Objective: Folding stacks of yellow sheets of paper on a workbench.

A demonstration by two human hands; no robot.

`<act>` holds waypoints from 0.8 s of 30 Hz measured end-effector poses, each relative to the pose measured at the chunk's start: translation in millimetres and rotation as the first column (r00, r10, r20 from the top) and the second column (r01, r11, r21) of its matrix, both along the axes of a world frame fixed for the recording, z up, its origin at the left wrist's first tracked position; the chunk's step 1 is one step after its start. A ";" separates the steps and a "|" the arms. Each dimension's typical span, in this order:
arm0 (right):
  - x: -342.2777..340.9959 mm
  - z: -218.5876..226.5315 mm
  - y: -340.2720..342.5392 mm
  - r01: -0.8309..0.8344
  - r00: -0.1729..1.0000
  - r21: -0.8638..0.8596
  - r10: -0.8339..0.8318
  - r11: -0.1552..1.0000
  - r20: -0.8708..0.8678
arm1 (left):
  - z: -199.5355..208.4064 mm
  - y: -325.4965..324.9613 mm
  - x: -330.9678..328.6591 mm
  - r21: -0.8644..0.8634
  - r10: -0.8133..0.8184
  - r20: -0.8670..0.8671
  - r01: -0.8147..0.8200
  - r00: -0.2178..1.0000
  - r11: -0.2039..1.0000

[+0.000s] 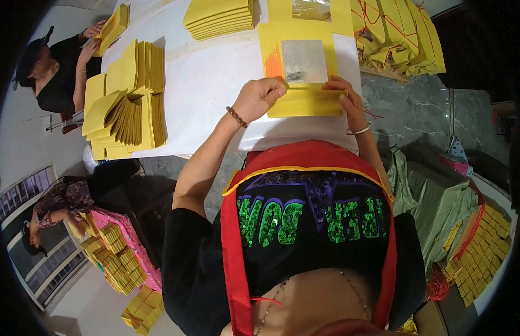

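A yellow paper sheet [307, 103] lies at the near right part of the white table, its near edge folded up into a strip. A silver foil patch [306, 59] with a dark smudge covers its middle, and an orange smear runs down the left side. My left hand [264, 96] is closed in a pinch at the left end of the fold. At the other end, my right hand [351, 103] grips the strip, thumb on the near side and fingers beyond it. What lies under the sheet is hidden.
Yellow paper stacks [125, 106] stand on the white table [207, 84] at left; another stack [219, 18] is at the far side. Yellow bundles with red string [403, 33] lie at far right. A co-worker [52, 78] handles yellow paper across the left edge; another person [55, 207] is at lower left.
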State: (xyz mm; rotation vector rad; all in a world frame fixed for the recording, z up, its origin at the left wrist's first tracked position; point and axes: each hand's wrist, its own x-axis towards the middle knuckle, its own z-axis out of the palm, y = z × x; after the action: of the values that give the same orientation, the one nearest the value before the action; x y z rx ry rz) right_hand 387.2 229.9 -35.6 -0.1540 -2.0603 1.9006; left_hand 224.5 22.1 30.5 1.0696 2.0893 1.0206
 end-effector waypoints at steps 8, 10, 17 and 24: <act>0.7 5.0 -7.0 0.005 0.998 -0.298 0.012 0.955 0.054 | -6.1 0.1 -8.5 -0.003 -0.005 0.186 0.005 0.983 1.000; 0.1 4.4 -7.4 0.012 0.997 -0.231 0.006 0.973 0.079 | -5.6 1.3 -11.8 -0.018 -0.023 0.191 0.026 0.981 0.999; 2.7 3.3 -3.8 -0.060 0.997 -0.157 0.065 0.986 0.033 | 2.1 4.0 -15.0 -0.025 -0.047 0.284 0.056 0.958 0.998; 0.0 -12.7 -1.6 0.081 0.984 -0.093 -0.064 0.992 0.169 | -6.6 1.6 -17.1 0.005 -0.040 0.323 0.041 0.946 0.999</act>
State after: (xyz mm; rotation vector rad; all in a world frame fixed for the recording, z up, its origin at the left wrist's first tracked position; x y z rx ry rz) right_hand 387.2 228.3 -48.3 -0.4191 -2.0322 2.0071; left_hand 207.4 23.7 23.9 0.8729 1.7966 1.0923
